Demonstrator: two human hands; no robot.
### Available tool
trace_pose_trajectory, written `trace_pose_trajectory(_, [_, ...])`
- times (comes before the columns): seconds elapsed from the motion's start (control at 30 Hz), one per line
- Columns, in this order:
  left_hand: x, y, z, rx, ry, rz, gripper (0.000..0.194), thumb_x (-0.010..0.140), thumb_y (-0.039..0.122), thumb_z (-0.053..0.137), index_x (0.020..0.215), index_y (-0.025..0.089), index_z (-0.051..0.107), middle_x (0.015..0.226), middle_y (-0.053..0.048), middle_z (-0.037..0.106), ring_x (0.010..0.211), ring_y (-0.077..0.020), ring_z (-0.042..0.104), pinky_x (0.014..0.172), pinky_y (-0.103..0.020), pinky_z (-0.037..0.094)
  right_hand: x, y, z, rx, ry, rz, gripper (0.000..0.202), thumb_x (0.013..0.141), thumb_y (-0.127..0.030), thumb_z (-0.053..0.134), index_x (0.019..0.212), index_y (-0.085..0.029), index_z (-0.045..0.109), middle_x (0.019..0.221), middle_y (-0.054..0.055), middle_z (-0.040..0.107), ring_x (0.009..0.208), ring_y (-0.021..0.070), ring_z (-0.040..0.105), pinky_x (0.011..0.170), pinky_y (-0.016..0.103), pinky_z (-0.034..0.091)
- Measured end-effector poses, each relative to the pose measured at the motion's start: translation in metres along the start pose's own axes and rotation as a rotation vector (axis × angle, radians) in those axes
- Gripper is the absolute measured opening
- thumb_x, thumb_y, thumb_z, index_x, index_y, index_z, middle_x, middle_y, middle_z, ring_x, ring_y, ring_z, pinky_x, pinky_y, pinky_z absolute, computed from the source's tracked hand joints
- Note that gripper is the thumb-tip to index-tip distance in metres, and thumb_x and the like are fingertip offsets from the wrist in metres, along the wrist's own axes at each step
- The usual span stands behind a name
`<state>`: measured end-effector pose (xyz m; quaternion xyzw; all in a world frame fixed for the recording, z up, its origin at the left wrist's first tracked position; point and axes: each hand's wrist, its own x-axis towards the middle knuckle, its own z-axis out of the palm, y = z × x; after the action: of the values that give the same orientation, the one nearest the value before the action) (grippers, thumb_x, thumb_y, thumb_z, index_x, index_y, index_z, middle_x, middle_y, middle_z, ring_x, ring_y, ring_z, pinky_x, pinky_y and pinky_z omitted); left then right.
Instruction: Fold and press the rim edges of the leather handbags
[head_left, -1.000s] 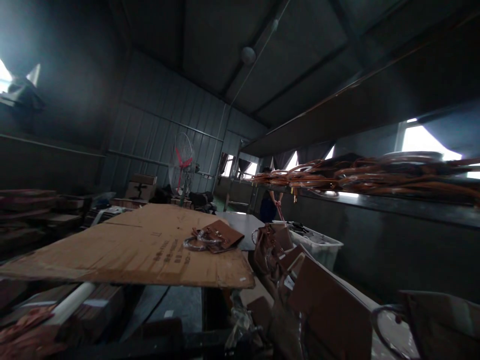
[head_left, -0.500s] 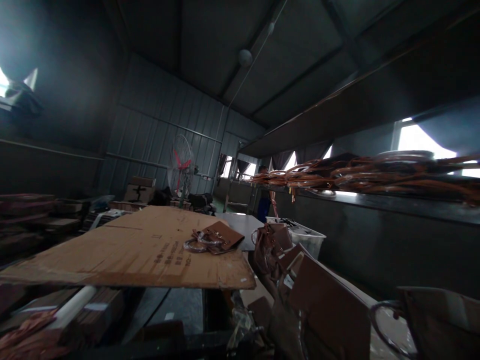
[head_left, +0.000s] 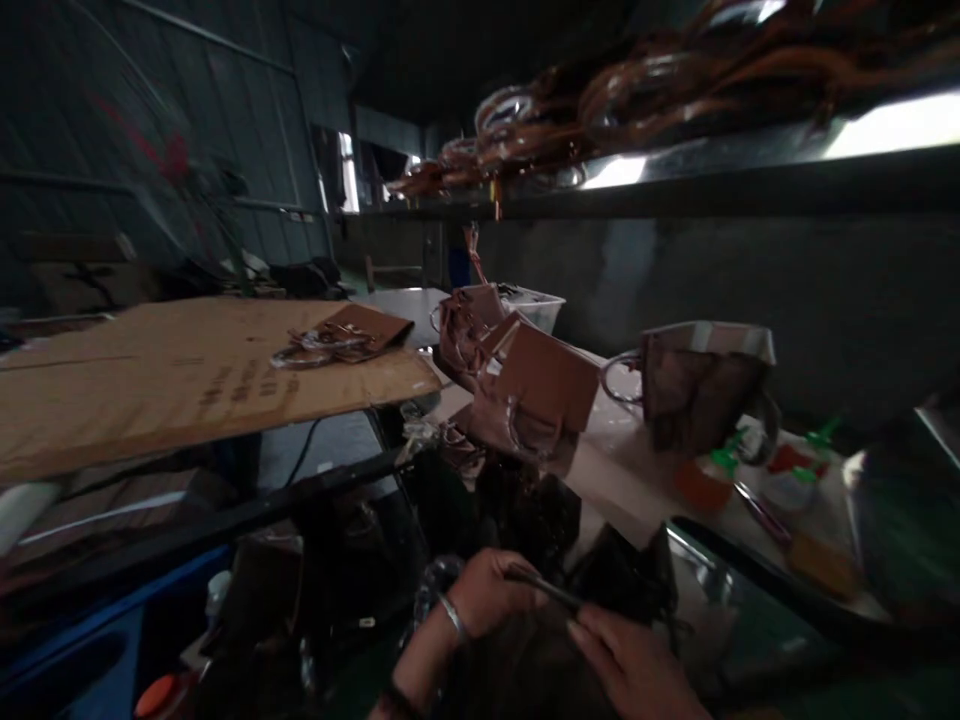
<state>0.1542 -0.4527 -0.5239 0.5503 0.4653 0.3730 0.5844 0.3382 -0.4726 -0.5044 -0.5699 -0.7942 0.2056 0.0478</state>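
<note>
Low in the view, my left hand (head_left: 491,592), with a bracelet at the wrist, is closed on the left end of a dark, narrow edge (head_left: 546,588). My right hand (head_left: 626,655) grips the same edge further right. The edge seems to belong to a dark bag, whose lower part is lost in shadow. Just beyond the hands lie dark pieces (head_left: 529,505) too dim to make out. Behind them a brown bag (head_left: 544,385) with wrapped handles leans on the bench. Another brown bag (head_left: 701,385) stands to its right.
Bottles with green tips (head_left: 709,480) stand at the right. A cardboard sheet (head_left: 172,375) at the left bears a flat brown bag (head_left: 360,335). Wrapped handles (head_left: 540,130) lie on an overhead shelf. A white bin (head_left: 544,308) stands further back.
The view has swung down and to the right. Both hands have come into view, holding the dark edge, and the bottles now show.
</note>
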Motion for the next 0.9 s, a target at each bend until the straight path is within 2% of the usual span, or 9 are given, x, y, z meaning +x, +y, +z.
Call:
trace_pose_trajectory(0.03, [0.001,-0.002,0.003,-0.044,-0.021,-0.009,0.032,0.056,0.037,0.065,0.075,0.012,0.064,0.066,-0.001,0.061,0.062,-0.0133,0.052,0.060,-0.023,0.039,0.001,0.003,0.000,0.041,-0.035,-0.056,0.025,0.086,-0.031,0.034,0.075,-0.023,0.055,0.077,-0.001,0.062,0.074,0.0142,0.056,0.064,0.023,0.039])
trace_pose_trajectory(0.17, [0.004,0.001,0.001,-0.131,-0.054,-0.025,0.029,0.055,0.034,0.068,0.070,0.011,0.063,0.060,0.001,0.056,0.056,-0.0096,0.046,0.057,-0.021,0.036,0.004,0.007,-0.005,0.077,-0.029,-0.046,0.028,0.085,-0.033,0.032,0.070,-0.020,0.053,0.070,0.000,0.061,0.068,0.0144,0.057,0.058,0.022,0.035])
trace_pose_trajectory(0.43, [0.006,0.002,0.003,-0.055,-0.095,-0.079,0.029,0.057,0.033,0.069,0.075,0.011,0.062,0.060,0.002,0.055,0.055,-0.0083,0.043,0.054,-0.019,0.033,0.003,0.010,-0.007,0.019,0.012,-0.009,0.027,0.084,-0.033,0.036,0.068,-0.021,0.054,0.066,-0.001,0.062,0.065,0.0137,0.057,0.052,0.022,0.028])
trace_pose_trajectory(0.67, [0.010,0.010,0.007,-0.011,-0.202,-0.117,0.037,0.058,0.027,0.069,0.091,0.013,0.061,0.081,-0.003,0.063,0.072,-0.0133,0.052,0.070,-0.023,0.039,-0.001,0.018,-0.004,0.001,0.028,0.011,0.028,0.084,-0.032,0.033,0.072,-0.021,0.057,0.069,0.000,0.063,0.067,0.0153,0.058,0.053,0.024,0.029])
trace_pose_trajectory(0.9, [0.014,0.008,0.013,0.080,-0.149,-0.127,0.028,0.060,0.031,0.068,0.080,0.013,0.063,0.069,0.000,0.062,0.063,-0.0113,0.051,0.062,-0.021,0.039,-0.003,0.022,-0.005,-0.005,0.045,0.009,0.029,0.084,-0.032,0.033,0.073,-0.022,0.058,0.069,0.002,0.064,0.068,0.0174,0.059,0.055,0.025,0.031])
